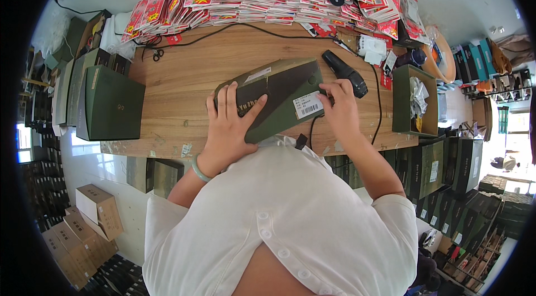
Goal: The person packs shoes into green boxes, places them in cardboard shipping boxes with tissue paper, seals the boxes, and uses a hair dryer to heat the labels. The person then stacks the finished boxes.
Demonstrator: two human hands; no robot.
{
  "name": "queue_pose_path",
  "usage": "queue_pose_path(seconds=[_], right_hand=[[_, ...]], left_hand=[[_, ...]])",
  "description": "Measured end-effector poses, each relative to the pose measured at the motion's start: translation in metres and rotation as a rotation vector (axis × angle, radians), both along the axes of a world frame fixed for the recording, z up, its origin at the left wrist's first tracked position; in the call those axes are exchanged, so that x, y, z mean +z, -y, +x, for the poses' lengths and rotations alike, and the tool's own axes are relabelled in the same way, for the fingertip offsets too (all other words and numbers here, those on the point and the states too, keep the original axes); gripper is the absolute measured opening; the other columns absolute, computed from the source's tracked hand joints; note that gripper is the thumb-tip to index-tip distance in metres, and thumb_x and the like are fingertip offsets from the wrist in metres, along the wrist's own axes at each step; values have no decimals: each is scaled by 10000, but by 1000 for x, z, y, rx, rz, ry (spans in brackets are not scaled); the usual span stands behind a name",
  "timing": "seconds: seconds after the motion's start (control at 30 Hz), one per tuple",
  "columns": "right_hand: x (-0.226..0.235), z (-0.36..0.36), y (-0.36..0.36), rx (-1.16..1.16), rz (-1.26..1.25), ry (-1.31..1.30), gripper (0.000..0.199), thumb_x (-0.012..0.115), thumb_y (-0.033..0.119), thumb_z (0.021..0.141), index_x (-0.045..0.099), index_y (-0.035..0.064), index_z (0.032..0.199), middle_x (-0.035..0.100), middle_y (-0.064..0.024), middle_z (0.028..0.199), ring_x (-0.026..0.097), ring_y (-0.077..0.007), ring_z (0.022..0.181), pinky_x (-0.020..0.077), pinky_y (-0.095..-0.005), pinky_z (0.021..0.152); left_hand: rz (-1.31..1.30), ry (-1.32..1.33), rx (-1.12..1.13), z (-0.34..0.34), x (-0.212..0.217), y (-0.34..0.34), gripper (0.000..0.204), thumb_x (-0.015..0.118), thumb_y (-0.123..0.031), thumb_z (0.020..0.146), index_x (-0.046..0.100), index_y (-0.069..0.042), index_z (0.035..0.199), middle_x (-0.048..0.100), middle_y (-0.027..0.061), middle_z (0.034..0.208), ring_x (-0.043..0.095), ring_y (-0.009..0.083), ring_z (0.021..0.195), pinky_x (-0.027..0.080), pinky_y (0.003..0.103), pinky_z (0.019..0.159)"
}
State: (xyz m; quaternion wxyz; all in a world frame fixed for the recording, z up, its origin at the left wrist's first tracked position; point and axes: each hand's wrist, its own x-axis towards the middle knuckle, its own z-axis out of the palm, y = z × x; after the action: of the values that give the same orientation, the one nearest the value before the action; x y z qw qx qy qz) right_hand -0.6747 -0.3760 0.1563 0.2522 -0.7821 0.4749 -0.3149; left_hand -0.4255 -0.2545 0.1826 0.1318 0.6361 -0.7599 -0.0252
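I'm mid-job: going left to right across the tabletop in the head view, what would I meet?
Dark green box → black scissors → green-and-brown box → black handheld device → open box with silver wrapping inside.

Red packets [257, 7] fill the far edge of the desk [184, 89], a tall box [114, 103] its left, an open box [414, 123] its right. A labelled box [286, 95] seemingly rests between.

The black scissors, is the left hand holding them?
No, the left hand is spread on a dark green box, while the scissors lie apart on the table.
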Motion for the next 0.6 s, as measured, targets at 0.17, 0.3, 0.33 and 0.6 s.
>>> queue_pose_path(seconds=[0.17,0.3,0.33,0.6], right_hand=[[-8,3,0,-18,-83,-88,98,662,44,853,629,16,942,525,-156,1017,551,-365,927,465,-429,819],[-7,10,1,-27,-154,-186,83,630,18,864,605,12,943,532,-160,1009,543,-369,951,461,-435,817],[-6,11,0,-25,-158,-196,78,621,10,867,600,11,942,533,-162,1007,540,-372,960,461,-434,820],[-5,-1,-1,25,74,-61,137,606,-13,864,577,2,997,539,-179,1025,559,-380,897,481,-428,796]], left_hand=[[-18,-8,6,-1,-1,0,1045,843,-328,492,453,-259,1459,274,331,1449,285,466,1317,215,631,1065],[-16,-12,5,-2,-2,0,1047,848,-326,489,455,-258,1457,268,326,1449,282,463,1318,215,630,1064],[-12,-13,5,-2,-2,-1,1048,848,-325,489,454,-259,1458,268,326,1450,282,464,1319,215,629,1064],[-4,13,8,-2,0,-2,1049,852,-331,497,447,-273,1463,261,326,1459,278,466,1324,224,622,1062]])
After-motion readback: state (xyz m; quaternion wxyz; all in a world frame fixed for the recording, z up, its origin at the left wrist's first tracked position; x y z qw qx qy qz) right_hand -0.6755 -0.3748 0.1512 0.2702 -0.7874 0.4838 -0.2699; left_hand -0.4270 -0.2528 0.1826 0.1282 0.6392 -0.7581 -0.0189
